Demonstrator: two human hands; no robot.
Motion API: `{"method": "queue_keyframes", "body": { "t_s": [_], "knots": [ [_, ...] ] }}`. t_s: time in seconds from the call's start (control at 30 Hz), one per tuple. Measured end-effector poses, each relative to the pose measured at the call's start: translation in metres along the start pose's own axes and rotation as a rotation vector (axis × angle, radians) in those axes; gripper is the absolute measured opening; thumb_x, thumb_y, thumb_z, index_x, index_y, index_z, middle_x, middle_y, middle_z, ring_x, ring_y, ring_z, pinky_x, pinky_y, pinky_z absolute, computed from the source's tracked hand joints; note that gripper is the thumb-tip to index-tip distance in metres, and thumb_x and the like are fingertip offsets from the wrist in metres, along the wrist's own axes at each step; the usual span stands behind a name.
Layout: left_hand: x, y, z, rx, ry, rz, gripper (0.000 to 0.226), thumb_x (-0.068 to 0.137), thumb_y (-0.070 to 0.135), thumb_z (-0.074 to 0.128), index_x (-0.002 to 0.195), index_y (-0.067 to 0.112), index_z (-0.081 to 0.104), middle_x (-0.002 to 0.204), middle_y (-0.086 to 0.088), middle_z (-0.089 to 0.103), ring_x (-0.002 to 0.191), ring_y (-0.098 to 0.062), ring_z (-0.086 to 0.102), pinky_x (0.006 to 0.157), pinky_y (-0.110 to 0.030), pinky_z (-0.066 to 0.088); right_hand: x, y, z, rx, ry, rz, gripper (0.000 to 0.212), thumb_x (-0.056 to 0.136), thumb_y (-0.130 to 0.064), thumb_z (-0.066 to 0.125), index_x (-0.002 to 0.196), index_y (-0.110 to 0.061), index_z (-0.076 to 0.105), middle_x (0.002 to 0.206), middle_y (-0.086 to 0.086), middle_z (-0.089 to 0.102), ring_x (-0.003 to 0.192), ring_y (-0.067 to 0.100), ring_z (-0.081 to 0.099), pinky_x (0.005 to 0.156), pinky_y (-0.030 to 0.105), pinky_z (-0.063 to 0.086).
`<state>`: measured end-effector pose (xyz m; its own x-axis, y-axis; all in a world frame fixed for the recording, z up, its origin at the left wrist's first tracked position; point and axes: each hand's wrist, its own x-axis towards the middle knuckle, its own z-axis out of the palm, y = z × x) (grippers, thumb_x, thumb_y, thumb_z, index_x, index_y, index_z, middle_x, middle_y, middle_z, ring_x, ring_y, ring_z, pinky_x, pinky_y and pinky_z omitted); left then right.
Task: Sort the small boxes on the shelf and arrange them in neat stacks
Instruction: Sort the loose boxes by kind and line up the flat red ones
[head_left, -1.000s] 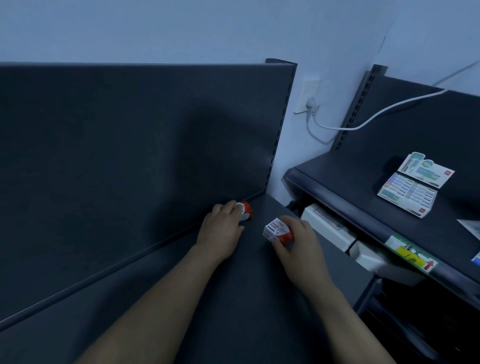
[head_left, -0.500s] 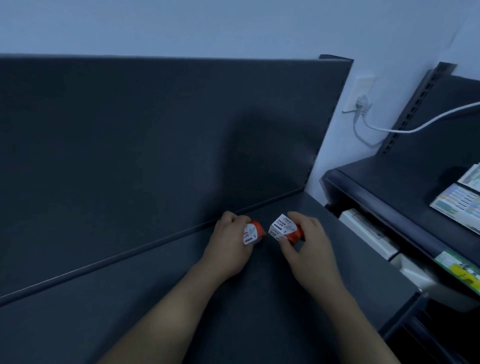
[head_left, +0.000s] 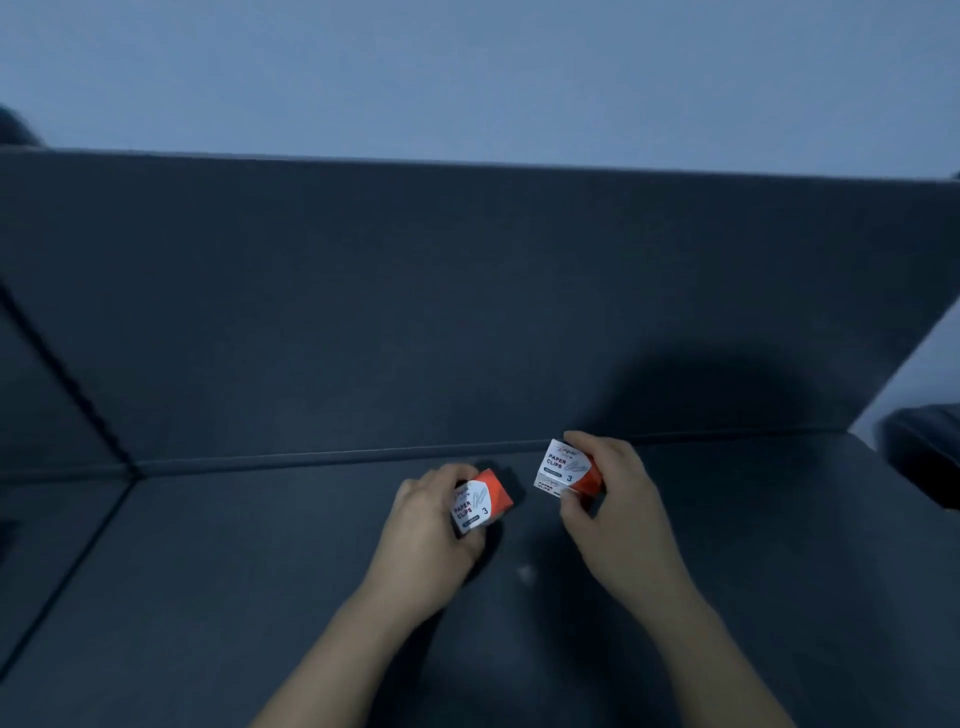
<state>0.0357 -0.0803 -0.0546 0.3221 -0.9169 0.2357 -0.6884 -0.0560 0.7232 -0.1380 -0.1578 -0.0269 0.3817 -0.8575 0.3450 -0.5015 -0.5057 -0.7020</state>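
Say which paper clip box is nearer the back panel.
The paper clip box in the right hand, almost at the back panel; the box in the left hand sits farther forward.

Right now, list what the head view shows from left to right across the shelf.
left hand → first paper clip box, held in it → second paper clip box → right hand, holding that one.

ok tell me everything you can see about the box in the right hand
The right-hand box is small, cardboard-looking, white on its printed faces and orange-red on the rest. It reads PAPER CLIPS with a 3 and a clip drawing. It is held tilted, near the back of the dark shelf. The right hand pinches it, fingers above, thumb below. It is apart from the other box.
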Motion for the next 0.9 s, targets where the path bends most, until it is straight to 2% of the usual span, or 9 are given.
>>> {"method": "queue_keyframes", "body": {
  "t_s": [0.17,0.3,0.4,0.53,0.73,0.9],
  "knots": [
    [-0.055,-0.049,-0.094,0.056,0.166,-0.085,0.045,0.079,0.014,0.065,0.12,0.03,0.054,0.107,0.021,0.055,0.102,-0.007,0.044,0.077,-0.005,0.034,-0.018,-0.082,0.072,0.06,-0.118,-0.115,0.054,0.081,-0.001,0.06,0.127,-0.027,0.052,0.121,-0.014,0.048,0.109,0.001,0.05,0.087,0.006,0.037],
    [-0.103,-0.084,-0.162,0.094,0.295,-0.158,0.049,0.08,0.011,0.065,0.124,0.027,0.052,0.104,0.026,0.048,0.101,-0.003,0.041,0.078,0.0,0.03,-0.041,-0.145,0.129,0.122,-0.196,-0.167,0.052,0.082,-0.003,0.059,0.127,-0.028,0.052,0.12,-0.018,0.049,0.108,-0.001,0.052,0.087,0.011,0.043],
    [-0.137,-0.111,-0.205,0.144,0.356,-0.21,0.051,0.078,0.009,0.067,0.124,0.025,0.053,0.11,0.017,0.05,0.103,-0.007,0.045,0.082,-0.007,0.031,-0.059,-0.181,0.167,0.179,-0.217,-0.224,0.051,0.081,0.003,0.06,0.126,-0.021,0.055,0.117,-0.015,0.052,0.105,-0.002,0.053,0.084,0.006,0.041],
    [-0.176,-0.143,-0.247,0.184,0.442,-0.31,0.052,0.078,0.011,0.068,0.127,0.023,0.054,0.112,0.013,0.041,0.107,-0.011,0.049,0.088,-0.017,0.036,-0.077,-0.219,0.21,0.218,-0.311,-0.237,0.051,0.083,0.002,0.059,0.128,-0.022,0.054,0.117,-0.015,0.05,0.103,-0.007,0.051,0.082,0.0,0.037],
    [-0.205,-0.179,-0.286,0.334,0.49,-0.481,0.052,0.083,0.016,0.066,0.133,0.021,0.05,0.126,0.001,0.044,0.116,-0.019,0.043,0.091,-0.028,0.043,-0.085,-0.25,0.262,0.144,-0.461,-0.263,0.051,0.084,0.001,0.055,0.129,-0.023,0.052,0.121,-0.013,0.048,0.099,-0.001,0.051,0.081,0.0,0.036],
    [-0.206,-0.201,-0.298,0.437,0.462,-0.561,0.051,0.089,0.016,0.057,0.138,0.019,0.046,0.138,0.0,0.046,0.124,-0.023,0.037,0.101,-0.034,0.037,-0.082,-0.261,0.294,0.067,-0.604,-0.289,0.053,0.087,-0.001,0.053,0.135,-0.021,0.046,0.131,-0.009,0.043,0.104,0.001,0.046,0.085,0.006,0.032]
  ]
}}
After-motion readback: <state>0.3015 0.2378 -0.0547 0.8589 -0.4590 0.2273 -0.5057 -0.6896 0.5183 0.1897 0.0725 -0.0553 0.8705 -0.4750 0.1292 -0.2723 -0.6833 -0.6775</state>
